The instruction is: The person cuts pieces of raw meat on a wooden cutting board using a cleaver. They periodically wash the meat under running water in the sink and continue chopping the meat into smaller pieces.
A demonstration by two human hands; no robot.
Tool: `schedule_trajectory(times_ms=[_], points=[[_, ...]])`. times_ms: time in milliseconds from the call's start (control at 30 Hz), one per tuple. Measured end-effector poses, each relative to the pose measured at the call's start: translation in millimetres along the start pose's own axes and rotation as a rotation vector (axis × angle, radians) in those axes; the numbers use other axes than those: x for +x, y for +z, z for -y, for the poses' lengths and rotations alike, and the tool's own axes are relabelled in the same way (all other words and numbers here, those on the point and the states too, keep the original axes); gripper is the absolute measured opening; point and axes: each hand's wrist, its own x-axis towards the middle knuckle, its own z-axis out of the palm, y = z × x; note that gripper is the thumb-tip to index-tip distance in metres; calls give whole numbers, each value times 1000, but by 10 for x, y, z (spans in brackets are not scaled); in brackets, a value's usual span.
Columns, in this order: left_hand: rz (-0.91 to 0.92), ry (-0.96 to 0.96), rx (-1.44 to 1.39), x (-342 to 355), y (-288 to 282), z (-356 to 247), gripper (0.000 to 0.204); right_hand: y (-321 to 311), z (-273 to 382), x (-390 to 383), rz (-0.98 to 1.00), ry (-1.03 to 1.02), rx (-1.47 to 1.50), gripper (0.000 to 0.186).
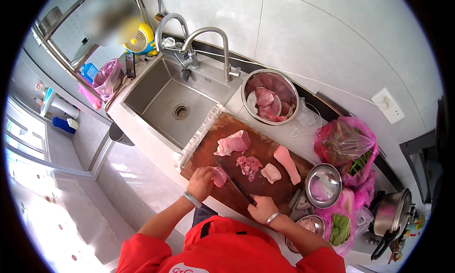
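My left hand point(201, 182) has its fingers curled over a small piece of raw meat point(219, 177) and presses it on the brown cutting board point(208, 145). In my right hand point(263, 209) is a kitchen knife point(241, 189), its handle gripped and its dark blade slanting up-left to the meat's right side. Just beyond the blade lies a heap of cut meat bits point(249, 168). A larger pink chunk of meat point(234, 143) sits farther back. On the board's right side are a pale fatty piece point(270, 173) and a long strip of skin point(287, 165).
A sink point(156, 90) with two taps adjoins the board's left end. Behind the board stands a steel bowl of meat point(270, 96). To the right are a small steel bowl point(323, 186), another bowl point(308, 224), pink bags of vegetables point(348, 145) and a pot point(391, 213).
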Motion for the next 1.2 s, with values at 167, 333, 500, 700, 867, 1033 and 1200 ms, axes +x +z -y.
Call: schedule_trajectory(times_ms=[167,333,500,700,867,1033,1200], points=[[48,156,142,-119,20,-49,25,260,102,74,41,-14,-101,42],[74,186,181,-95,33,-8,25,347,117,108,51,-6,-210,38],[129,157,85,-144,75,60,34,275,172,73,86,26,-243,40],[109,171,67,-149,114,132,32,368,121,84,55,-10,-212,33],[119,199,77,-120,107,168,31,364,168,90,61,16,-201,31],[117,211,80,-46,55,116,26,292,245,131,110,74,-231,29],[191,218,17,-37,67,218,25,290,217,221,154,83,-201,26]])
